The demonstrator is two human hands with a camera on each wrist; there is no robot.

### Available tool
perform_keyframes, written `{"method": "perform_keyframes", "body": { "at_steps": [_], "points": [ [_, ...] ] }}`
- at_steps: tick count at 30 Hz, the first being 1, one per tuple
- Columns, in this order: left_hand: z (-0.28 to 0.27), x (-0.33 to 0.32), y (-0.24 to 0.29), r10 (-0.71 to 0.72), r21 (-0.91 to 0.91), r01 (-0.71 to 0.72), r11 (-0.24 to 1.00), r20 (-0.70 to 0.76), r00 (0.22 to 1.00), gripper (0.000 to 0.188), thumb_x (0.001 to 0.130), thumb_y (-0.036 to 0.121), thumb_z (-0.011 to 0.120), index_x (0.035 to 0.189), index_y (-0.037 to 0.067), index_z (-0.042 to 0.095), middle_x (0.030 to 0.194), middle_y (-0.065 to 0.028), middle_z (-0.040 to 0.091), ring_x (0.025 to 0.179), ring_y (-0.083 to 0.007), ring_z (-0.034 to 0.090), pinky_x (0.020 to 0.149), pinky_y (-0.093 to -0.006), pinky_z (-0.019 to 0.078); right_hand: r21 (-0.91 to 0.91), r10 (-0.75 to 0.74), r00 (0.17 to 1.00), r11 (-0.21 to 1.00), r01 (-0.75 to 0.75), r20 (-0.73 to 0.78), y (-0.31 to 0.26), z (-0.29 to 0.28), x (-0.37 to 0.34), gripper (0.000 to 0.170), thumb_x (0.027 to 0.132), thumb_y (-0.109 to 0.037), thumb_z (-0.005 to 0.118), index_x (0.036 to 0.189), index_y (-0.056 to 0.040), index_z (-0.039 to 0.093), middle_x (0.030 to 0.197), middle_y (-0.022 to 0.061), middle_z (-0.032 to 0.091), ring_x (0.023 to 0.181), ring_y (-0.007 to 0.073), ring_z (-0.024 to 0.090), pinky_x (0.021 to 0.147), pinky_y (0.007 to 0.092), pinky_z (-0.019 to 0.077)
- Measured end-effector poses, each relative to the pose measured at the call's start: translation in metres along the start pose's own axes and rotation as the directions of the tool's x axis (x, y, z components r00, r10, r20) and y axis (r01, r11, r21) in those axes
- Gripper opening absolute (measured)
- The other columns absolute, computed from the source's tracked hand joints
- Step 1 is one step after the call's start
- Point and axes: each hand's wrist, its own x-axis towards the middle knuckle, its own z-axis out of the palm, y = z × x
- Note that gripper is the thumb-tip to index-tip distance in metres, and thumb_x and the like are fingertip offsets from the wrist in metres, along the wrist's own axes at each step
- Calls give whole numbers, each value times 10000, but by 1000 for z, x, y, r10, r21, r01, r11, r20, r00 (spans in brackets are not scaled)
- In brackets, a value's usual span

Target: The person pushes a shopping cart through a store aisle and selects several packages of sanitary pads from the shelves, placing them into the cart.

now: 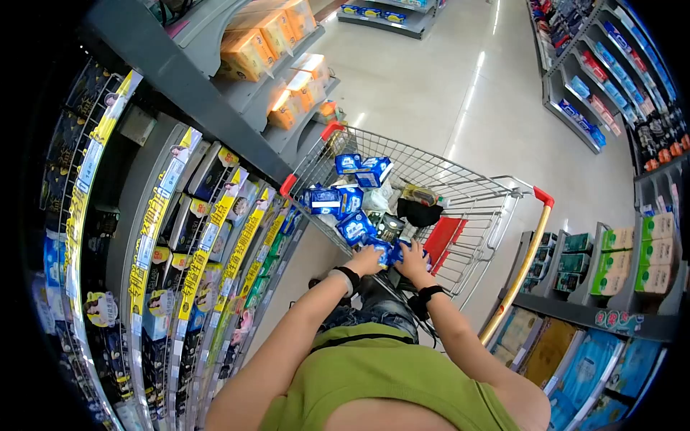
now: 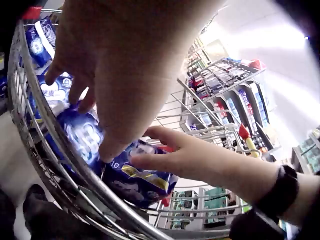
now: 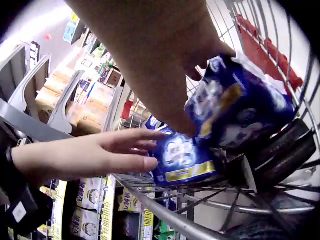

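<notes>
In the grey metal-wire cart [image 1: 443,244], several blue plastic-wrapped packs [image 1: 355,227] are already piled. Another pack [image 3: 181,156] is touched by the left hand [image 1: 365,261], grip loosely spread; a tilted pack [image 3: 245,102] is held by the right hand [image 1: 412,263], grip curled, placing seemingly unfinished.

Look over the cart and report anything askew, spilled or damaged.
No spill or damage shows. Only the blue packs look untidy: inside the cart, they lie at mixed angles, heaped rather than stacked, though that seems ordinary for loose shopping.

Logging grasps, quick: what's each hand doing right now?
Left hand: open, touching a blue pack.
Right hand: closed, gripping a second blue pack.
</notes>
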Motion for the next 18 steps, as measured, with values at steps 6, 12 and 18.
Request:
{"method": "perform_keyframes", "body": {
  "at_steps": [6, 12, 18],
  "points": [
    [-18, -29, -29, -81, -215, 92, 972, 60, 995, 457, 750, 347, 513, 1104, 63, 458, 1012, -178, 525, 929, -321, 501, 782, -391, 405, 267, -212, 977, 944, 194, 37, 22, 16, 26, 436, 641, -272, 637, 1021, -98, 511, 1112, 196, 430, 973, 356, 453, 813, 404, 388],
    [-39, -147, -88, -352, -598, 197, 777, -153, 923, 455, 789, 330, 497, 1133, 42, 423, 1073, -181, 493, 966, -304, 486, 798, -367, 398, 414, -264, 964, 882, 224, 40, 55, 19, 19, 400, 682, -258, 607, 995, -22, 524, 968, 227, 521, 935, 351, 478, 810, 390, 382],
    [10, -283, -139, -784, -458, 644, 612, -244, 571, 405, 750, 340, 492, 1003, 23, 480, 975, -170, 548, 891, -330, 512, 751, -394, 404, 372, -373, 910, 883, 288, 181, 42, 10, 43, 400, 707, -266, 590, 997, -1, 512, 928, 216, 544, 895, 313, 520, 756, 355, 405]
  ]
}}
